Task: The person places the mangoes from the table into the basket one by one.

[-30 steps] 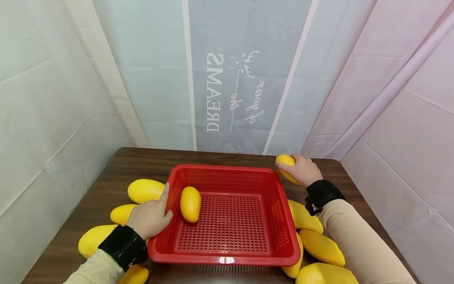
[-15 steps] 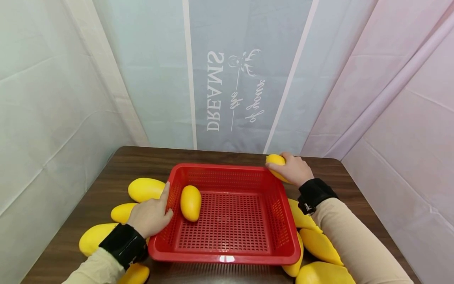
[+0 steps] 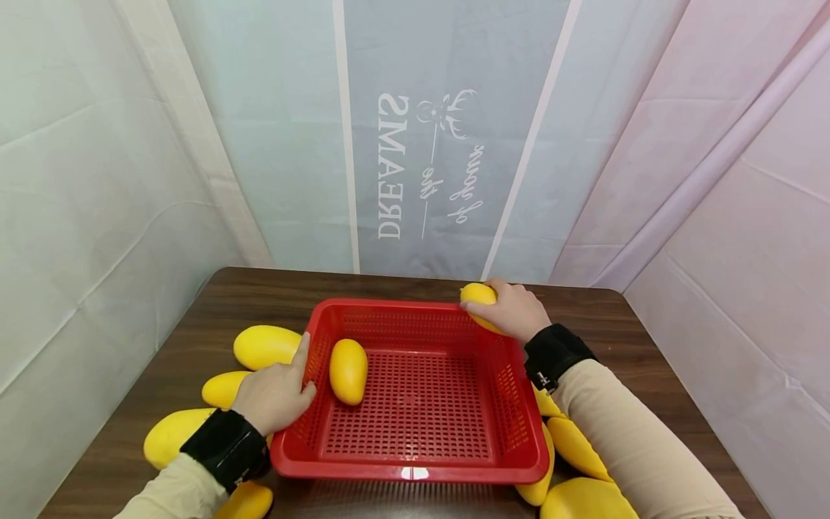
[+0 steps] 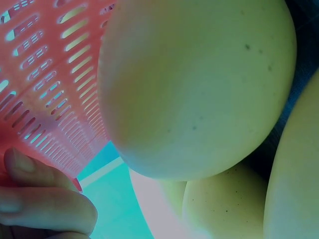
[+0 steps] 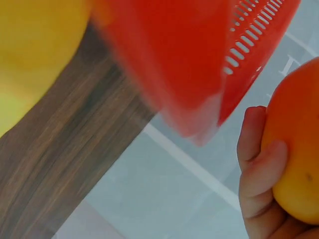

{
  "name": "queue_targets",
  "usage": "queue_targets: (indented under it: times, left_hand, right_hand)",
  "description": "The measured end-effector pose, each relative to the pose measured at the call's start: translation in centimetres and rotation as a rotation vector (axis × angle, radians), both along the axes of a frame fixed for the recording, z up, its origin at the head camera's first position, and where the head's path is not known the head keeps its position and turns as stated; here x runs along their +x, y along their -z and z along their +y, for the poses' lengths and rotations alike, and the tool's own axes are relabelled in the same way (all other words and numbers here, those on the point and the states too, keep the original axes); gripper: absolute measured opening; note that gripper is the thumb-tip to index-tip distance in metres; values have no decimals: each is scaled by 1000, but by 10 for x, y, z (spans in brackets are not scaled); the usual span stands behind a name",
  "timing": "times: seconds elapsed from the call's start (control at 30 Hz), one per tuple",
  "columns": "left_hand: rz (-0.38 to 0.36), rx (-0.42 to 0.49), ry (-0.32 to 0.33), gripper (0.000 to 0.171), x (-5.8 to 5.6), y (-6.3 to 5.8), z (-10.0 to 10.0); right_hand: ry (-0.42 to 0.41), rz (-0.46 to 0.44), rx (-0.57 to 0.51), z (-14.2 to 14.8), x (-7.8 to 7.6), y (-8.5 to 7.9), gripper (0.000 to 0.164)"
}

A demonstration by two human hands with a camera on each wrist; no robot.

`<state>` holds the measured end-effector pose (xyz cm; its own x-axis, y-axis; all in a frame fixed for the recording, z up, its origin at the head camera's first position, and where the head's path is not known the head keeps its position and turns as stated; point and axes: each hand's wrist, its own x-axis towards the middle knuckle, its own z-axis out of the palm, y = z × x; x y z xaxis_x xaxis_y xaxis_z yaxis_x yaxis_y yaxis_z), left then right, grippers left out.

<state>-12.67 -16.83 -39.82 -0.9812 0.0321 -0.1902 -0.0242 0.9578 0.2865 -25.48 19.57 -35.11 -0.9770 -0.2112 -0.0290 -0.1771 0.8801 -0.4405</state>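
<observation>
Surface: dark brown wood-grain table [image 3: 227, 299], rounded at its far corners, with straight grain also legible in the right wrist view. Behind it hangs a grey-blue fabric backdrop [image 3: 415, 58] with white vertical stripes, a small deer-head figure and white lettering, DREAMS, running vertically. Creased pale curtains close both sides: the left curtain [image 3: 91, 238] whitish, the right curtain [image 3: 739, 245] faintly pink. Near the middle of the table stands a red basket [image 3: 344, 470], perforated on floor and walls, its near rim catching a bright glare. One yellow mango [image 3: 348, 372] lies inside, close to the left wall. The right hand [image 3: 517, 314], fingers clamped round a second mango [image 3: 478, 297], holds it at the far right corner of the basket; right wrist view shows backdrop between fruit and rim. The left hand [image 3: 275, 395] grips the left rim, index finger extended along it, thumb apart and over the edge. Further mangoes lie on the wood outside, left group [image 3: 264, 347] partly behind the left hand, right group [image 3: 586, 499] partly under the right sleeve [image 3: 642, 440].
</observation>
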Motion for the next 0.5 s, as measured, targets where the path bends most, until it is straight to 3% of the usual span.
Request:
queue_targets:
  times: [0.5]
  left_hand:
    - [29, -2, 2, 86, 0, 1, -1]
  right_hand:
    - [-42, 17, -12, -26, 1, -3, 71]
